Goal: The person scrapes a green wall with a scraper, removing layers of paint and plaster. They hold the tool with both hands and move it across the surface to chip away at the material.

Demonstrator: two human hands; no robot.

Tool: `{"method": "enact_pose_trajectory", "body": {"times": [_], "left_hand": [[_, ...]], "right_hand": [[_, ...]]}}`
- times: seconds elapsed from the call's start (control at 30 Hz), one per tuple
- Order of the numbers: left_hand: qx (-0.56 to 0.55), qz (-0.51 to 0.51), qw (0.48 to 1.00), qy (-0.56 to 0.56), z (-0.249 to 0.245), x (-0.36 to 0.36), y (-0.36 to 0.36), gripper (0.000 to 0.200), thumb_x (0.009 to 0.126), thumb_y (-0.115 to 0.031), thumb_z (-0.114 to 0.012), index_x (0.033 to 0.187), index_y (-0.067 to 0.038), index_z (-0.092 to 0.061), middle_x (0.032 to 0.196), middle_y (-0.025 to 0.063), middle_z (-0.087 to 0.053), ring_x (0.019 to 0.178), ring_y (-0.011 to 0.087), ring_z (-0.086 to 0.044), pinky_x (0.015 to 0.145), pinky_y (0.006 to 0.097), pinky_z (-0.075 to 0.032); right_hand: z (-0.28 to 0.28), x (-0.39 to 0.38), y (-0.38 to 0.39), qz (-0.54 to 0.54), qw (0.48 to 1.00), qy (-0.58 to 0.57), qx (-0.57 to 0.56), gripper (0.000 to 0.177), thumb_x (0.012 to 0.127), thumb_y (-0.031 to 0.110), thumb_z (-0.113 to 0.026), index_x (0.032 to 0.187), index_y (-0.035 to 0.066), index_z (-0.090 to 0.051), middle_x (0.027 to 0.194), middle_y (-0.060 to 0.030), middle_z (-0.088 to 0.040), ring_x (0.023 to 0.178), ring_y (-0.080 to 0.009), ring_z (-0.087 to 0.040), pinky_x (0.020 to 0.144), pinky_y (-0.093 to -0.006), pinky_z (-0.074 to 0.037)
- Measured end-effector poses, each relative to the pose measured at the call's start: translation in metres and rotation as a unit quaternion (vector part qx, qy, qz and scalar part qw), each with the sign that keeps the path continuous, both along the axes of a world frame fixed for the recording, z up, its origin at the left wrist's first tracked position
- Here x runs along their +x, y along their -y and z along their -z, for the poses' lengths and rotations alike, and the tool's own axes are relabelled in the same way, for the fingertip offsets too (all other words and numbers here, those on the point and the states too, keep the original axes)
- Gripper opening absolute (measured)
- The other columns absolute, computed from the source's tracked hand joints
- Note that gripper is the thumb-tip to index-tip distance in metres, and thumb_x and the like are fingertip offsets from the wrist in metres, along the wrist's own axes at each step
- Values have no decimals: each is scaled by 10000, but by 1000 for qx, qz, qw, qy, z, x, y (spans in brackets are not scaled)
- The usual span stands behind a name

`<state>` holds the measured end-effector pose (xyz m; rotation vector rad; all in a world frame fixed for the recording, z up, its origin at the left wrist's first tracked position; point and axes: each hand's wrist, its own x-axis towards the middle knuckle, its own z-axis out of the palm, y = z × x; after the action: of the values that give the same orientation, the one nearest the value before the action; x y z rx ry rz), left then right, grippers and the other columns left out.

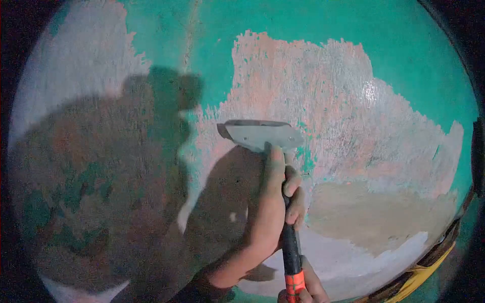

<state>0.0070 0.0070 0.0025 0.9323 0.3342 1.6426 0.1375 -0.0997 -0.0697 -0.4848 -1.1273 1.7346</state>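
Note:
A long-handled scraper (291, 247) stands nearly upright in front of me, its wide grey blade (262, 135) at the peeled surface. Its shaft is black with an orange band low down. My left hand (273, 202) is closed round the upper shaft, just under the blade, one finger stretched up to the blade's base. Lower, at the orange band, my right hand (312, 287) grips the same handle; part of it is cut off by the frame's bottom edge. Behind the blade is a wall (303, 86) with ragged pinkish-grey bare patches.
Green paint (404, 45) covers the wall's upper part. A smooth beige patch (374, 212) and a whitish area (348, 257) lie to the lower right. My shadow (101, 177) darkens the left side. A yellow strip (422, 278) runs along the lower right edge.

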Motion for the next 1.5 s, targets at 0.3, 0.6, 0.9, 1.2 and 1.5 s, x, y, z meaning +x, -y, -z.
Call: {"method": "enact_pose_trajectory", "body": {"times": [0.3, 0.6, 0.9, 1.2, 1.5], "left_hand": [[-23, -17, 999, -18, 1, -9, 1, 498, 860, -583, -353, 616, -150, -332, 441, -33, -281, 328, 95, -303, 318, 246, -260], [-3, -9, 1000, -1, -11, 7, 5, 467, 860, -574, -370, 692, -139, -351, 514, -43, -301, 362, 77, -298, 326, 242, -268], [6, -1, 1000, 20, -12, 9, 1, 410, 866, -545, -393, 792, -143, -363, 551, -42, -313, 358, 70, -295, 326, 222, -282], [15, -26, 999, 34, -13, 15, 5, 400, 864, -536, -409, 776, -150, -358, 560, -58, -323, 354, 67, -309, 313, 223, -280], [18, -35, 999, -18, -20, 31, -3, 426, 846, -564, -417, 738, -156, -356, 552, -61, -331, 359, 62, -307, 320, 236, -272]], "right_hand": [[14, -13, 3, -14, 999, -34, 11, 596, 895, 250, -475, 1390, 120, -168, 681, -56, -473, 371, -74, -345, 307, -192, -291], [-17, 8, 13, 3, 1000, 7, -14, 577, 895, 259, -468, 1383, 126, -190, 684, -59, -476, 354, -65, -345, 303, -180, -287], [-13, 17, 5, -15, 1000, -3, 15, 573, 897, 235, -462, 1386, 122, -186, 755, -79, -498, 368, -76, -379, 309, -183, -306], [-8, 20, 3, -24, 999, 7, 36, 551, 909, 209, -440, 1388, 122, -181, 684, -56, -490, 340, -76, -356, 296, -190, -291], [-15, 28, -4, -9, 998, -30, 51, 593, 899, 238, -469, 1391, 118, -162, 672, -46, -484, 338, -74, -375, 295, -200, -296]]}}
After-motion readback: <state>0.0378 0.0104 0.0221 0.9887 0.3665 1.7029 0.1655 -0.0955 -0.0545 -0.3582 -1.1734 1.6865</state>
